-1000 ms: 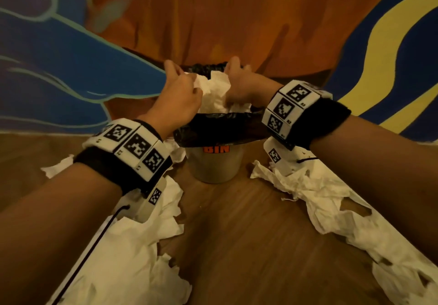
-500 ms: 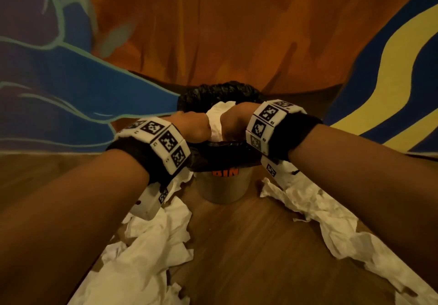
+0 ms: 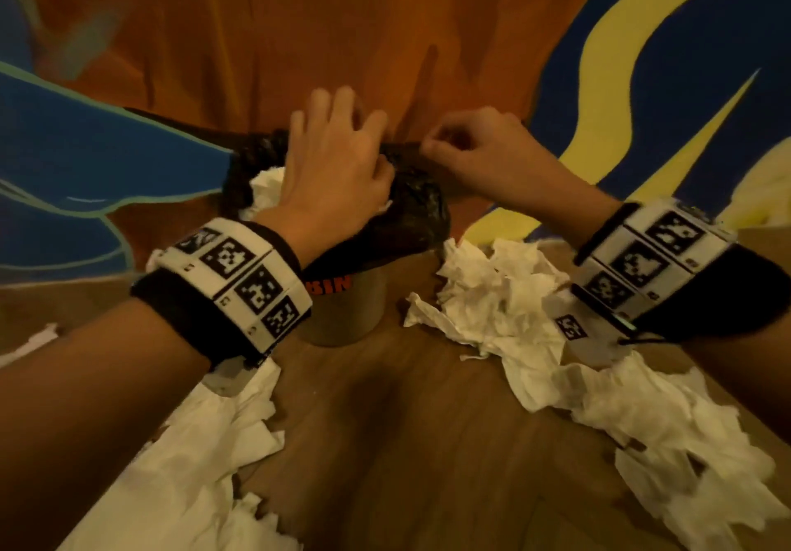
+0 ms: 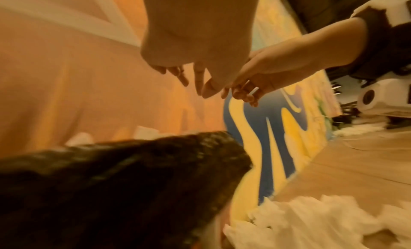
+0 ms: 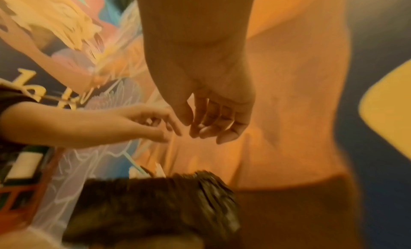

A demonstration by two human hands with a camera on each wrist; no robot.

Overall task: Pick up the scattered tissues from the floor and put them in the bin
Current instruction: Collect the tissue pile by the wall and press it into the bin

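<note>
A small bin [image 3: 346,315] with a black bag liner [image 3: 411,216] and orange "BIN" lettering stands on the wooden floor against the painted wall. Crumpled white tissue [image 3: 267,186] sits inside it at the left rim. My left hand [image 3: 334,165] hovers over the bin's mouth, fingers spread and straight, holding nothing; the left wrist view shows those fingers [image 4: 177,73] clear above the liner [image 4: 133,173]. My right hand [image 3: 471,152] is just right of the bin, fingers loosely curled and empty, as in the right wrist view [image 5: 211,126].
Torn white tissues lie on the floor on both sides: one pile [image 3: 505,306] right of the bin trailing to the lower right [image 3: 685,443], another [image 3: 192,465] at the lower left. The mural wall [image 3: 385,36] rises directly behind the bin.
Half a second ago both fists pressed a tissue wad down into the bin. Now both hands have lifted off it and moved apart, empty; the tissue stays in the bin.
</note>
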